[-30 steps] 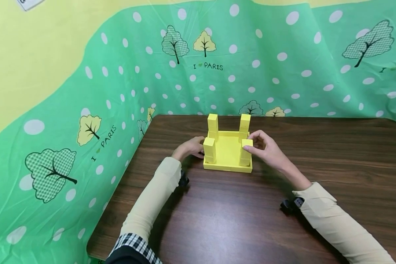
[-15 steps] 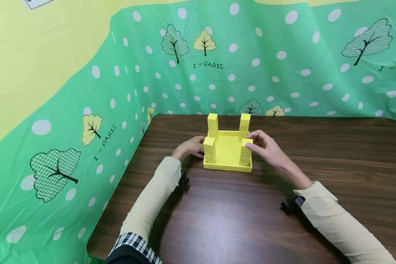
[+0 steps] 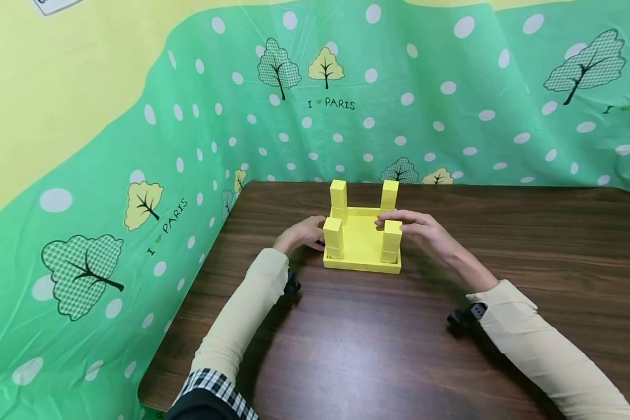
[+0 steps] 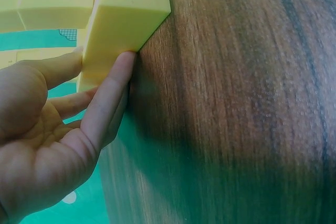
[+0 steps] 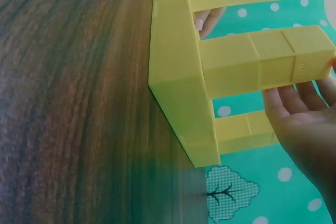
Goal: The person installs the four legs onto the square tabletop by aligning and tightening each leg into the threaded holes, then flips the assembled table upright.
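In the head view a yellow plastic tray (image 3: 362, 268) with raised edges stands on the table, an upright yellow block column at each corner. My left hand (image 3: 305, 233) is at the tray's left side, partly hidden by the front-left column (image 3: 333, 239). The left wrist view shows its thumb (image 4: 63, 69) at the rim and its other fingers (image 4: 107, 100) along the outer wall, pinching it. My right hand (image 3: 427, 233) is at the front-right column (image 3: 391, 242), its fingers stretched out behind the column's top. In the right wrist view, fingertips (image 5: 273, 100) touch this column's side.
The dark wooden table (image 3: 346, 338) extends to the front and right. A green cloth (image 3: 425, 116) with white dots and printed trees hangs behind and left. Two more columns, far-left (image 3: 338, 198) and far-right (image 3: 389, 195), rise at the tray's back.
My right hand's fingers have straightened and reach farther left behind the front-right column, and its thumb has come off the column's front face. The left hand and tray stay put.
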{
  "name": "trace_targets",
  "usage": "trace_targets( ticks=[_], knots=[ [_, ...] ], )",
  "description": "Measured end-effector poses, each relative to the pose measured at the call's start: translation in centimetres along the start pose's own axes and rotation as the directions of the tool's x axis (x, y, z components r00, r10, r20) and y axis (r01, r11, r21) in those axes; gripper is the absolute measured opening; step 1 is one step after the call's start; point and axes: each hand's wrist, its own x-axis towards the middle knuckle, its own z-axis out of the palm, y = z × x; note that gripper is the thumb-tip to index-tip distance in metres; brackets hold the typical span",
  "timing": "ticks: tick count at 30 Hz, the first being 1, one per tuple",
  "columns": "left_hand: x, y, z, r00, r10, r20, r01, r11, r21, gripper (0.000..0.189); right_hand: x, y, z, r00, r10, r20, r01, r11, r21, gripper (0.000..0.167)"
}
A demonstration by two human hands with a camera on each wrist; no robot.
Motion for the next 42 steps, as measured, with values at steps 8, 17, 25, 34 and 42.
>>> trace_targets(
  ticks=[8, 17, 25, 34, 42],
  knots=[
    [0.2, -0.2, 0.0, 1.0, 0.001, 0.01, -0.001, 1.0, -0.014, 0.045, 0.2, 0.2, 0.2, 0.999, -0.016, 0.028, 0.014, 0.997, 0.077, 0.035],
    [0.2, 0.2, -0.1, 1.0, 0.001, 0.019, -0.001, 1.0, -0.002, 0.037, 0.2, 0.5, 0.6, 0.998, -0.056, 0.028, 0.055, 0.998, 0.041, 0.034],
    [0.1, 0.2, -0.1, 1.0, 0.001, 0.025, -0.001, 1.0, 0.006, 0.038, 0.0, 1.1, 1.3, 0.996, -0.081, -0.041, 0.08, 0.997, -0.021, 0.034],
    [0.3, -0.1, -0.2, 1.0, 0.008, 0.024, -0.008, 1.0, 0.004, 0.04, 0.0, 1.2, 1.6, 0.995, -0.076, -0.071, 0.075, 0.997, -0.023, 0.034],
    [0.4, -0.2, -0.2, 1.0, 0.01, 0.023, -0.009, 1.0, -0.004, 0.04, -0.1, 1.0, 1.0, 0.994, -0.074, -0.083, 0.075, 0.997, 0.013, 0.033]
  ],
)
